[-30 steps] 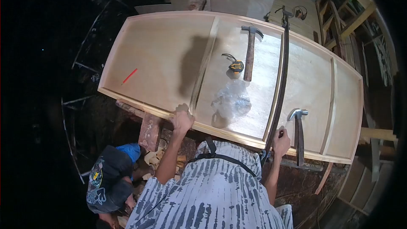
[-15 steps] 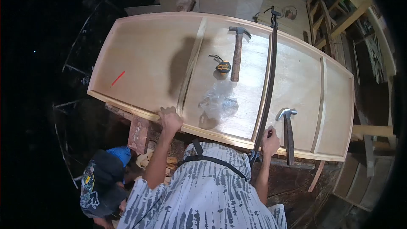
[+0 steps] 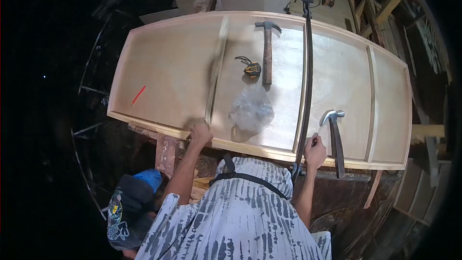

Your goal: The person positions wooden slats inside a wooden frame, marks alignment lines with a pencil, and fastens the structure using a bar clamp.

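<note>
A long wooden frame [image 3: 159,129] with a plywood panel and cross slats lies in front of me. My left hand [image 3: 200,135] is closed over its front rail, at the foot of a slat [image 3: 217,67]; its fingertips are partly hidden. Just right of the long dark bar clamp [image 3: 308,72], my right hand [image 3: 315,153] is closed near the front rail. Something small and dark shows between its fingers, too small to name. Beside that hand a claw hammer [image 3: 337,144] rests with its handle over the front edge.
On the panel lie a second claw hammer [image 3: 268,58], a tape measure [image 3: 252,69], a clear plastic bag [image 3: 252,108] and a red pencil [image 3: 138,96]. A person in a dark cap [image 3: 127,212] is low at the left. Timber [image 3: 390,5] stands at the right.
The view has shifted a little, so the frame sits slightly higher and farther right. Both hands stay by the front rail, and the tools lie where they were on the panel.
</note>
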The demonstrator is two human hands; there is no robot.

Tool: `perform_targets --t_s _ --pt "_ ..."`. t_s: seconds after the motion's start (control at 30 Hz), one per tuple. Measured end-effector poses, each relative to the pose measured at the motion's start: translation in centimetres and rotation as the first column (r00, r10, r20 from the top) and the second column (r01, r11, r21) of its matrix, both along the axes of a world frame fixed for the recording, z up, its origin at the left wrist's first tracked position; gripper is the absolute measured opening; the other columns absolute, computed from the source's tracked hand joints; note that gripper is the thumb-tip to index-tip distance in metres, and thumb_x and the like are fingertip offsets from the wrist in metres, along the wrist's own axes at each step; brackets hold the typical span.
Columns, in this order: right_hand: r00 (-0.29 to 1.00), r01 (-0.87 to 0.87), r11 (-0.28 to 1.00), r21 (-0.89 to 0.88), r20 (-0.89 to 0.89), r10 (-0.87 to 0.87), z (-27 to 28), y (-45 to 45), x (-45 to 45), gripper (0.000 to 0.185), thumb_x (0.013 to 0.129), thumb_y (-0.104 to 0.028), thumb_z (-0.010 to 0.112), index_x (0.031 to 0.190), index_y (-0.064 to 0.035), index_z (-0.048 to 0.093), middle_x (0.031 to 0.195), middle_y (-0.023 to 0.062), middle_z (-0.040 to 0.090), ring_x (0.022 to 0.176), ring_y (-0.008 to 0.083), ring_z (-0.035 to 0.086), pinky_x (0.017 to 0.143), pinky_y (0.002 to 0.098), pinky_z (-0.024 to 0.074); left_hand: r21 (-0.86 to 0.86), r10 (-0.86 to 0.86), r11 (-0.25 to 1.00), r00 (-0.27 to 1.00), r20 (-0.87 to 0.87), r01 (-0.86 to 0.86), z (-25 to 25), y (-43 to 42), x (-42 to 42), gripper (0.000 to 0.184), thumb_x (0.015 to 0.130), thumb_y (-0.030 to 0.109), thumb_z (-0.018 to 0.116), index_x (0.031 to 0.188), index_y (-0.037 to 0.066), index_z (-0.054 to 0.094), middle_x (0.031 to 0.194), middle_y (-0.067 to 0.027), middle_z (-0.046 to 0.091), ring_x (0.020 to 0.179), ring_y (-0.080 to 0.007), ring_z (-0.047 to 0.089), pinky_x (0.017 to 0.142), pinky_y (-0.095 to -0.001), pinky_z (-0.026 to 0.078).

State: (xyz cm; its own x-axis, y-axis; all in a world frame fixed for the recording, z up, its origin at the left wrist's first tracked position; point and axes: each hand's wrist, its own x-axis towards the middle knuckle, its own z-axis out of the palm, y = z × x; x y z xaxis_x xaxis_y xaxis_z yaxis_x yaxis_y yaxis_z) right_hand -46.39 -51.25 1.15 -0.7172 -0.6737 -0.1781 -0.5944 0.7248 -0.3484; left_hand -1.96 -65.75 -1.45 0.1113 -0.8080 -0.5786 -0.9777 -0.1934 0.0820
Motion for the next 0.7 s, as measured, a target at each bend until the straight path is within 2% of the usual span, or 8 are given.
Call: perform_targets --t_s 0.1,0.3,0.37,0.5,0.57,0.7 --pt "0.999 0.004 1.000 0.023 0.054 -0.005 0.6 -0.1 0.1 0.029 0.095 -0.034 0.061 0.110 -0.0125 0.072 0.092 0.0183 0.076 0.090 0.0427 0.073 0.081 0.0538 0.0545 -0.021 -0.077 0.997 0.997 0.017 0.077 0.5 0.0 -0.1 0.030 0.077 0.012 0.073 0.103 -0.002 0.079 0.114 -0.0301 0.074 0.116 -0.0509 0.067 0.104 -0.0541 0.054" --pt "0.998 0.014 1.000 0.026 0.055 -0.016 0.3 0.0 -0.1 0.026 0.094 -0.032 0.063 0.107 -0.0113 0.072 0.090 0.0188 0.075 0.089 0.0421 0.073 0.080 0.0536 0.0543 0.025 -0.134 0.991 0.989 0.054 0.133 1.0 -0.3 -0.4 0.031 0.078 0.014 0.071 0.102 -0.003 0.079 0.107 -0.0312 0.074 0.110 -0.0485 0.071 0.101 -0.0529 0.056" --pt "0.999 0.020 1.000 -0.003 0.047 -0.020 0.2 0.0 -0.1 0.025 0.095 -0.032 0.064 0.104 -0.0105 0.073 0.089 0.0187 0.076 0.088 0.0424 0.073 0.079 0.0535 0.0551 0.015 -0.066 0.998 0.997 0.035 0.065 0.8 -0.4 -0.2 0.030 0.076 0.013 0.072 0.101 -0.004 0.079 0.106 -0.0321 0.074 0.107 -0.0483 0.072 0.097 -0.0531 0.058" --pt "1.000 0.005 1.000 -0.015 0.022 -0.005 0.3 0.1 0.0 0.026 0.096 -0.033 0.065 0.102 -0.0096 0.074 0.088 0.0183 0.077 0.087 0.0424 0.074 0.077 0.0532 0.0562 0.059 -0.044 0.997 0.999 0.011 0.043 0.7 -0.3 0.2 0.030 0.076 0.013 0.073 0.100 -0.004 0.079 0.105 -0.0334 0.074 0.104 -0.0490 0.072 0.094 -0.0532 0.059" --pt "1.000 0.011 1.000 -0.017 0.025 -0.011 0.2 0.0 0.0 0.026 0.095 -0.033 0.065 0.102 -0.0095 0.074 0.088 0.0183 0.077 0.086 0.0424 0.074 0.077 0.0532 0.0562 -0.063 -0.076 0.995 0.996 0.052 0.079 -0.4 0.0 0.6 0.035 0.077 0.022 0.077 0.099 -0.005 0.077 0.103 -0.0298 0.075 0.099 -0.0463 0.073 0.090 -0.0515 0.058" --pt "1.000 0.017 1.000 -0.018 0.026 -0.016 0.0 0.0 -0.1 0.027 0.096 -0.034 0.064 0.101 -0.0089 0.074 0.087 0.0180 0.077 0.086 0.0425 0.074 0.078 0.0535 0.0562 -0.112 -0.056 0.992 0.998 0.030 0.059 -0.1 0.6 0.2 0.036 0.077 0.021 0.078 0.099 -0.006 0.075 0.104 -0.0304 0.074 0.101 -0.0464 0.073 0.090 -0.0526 0.058"
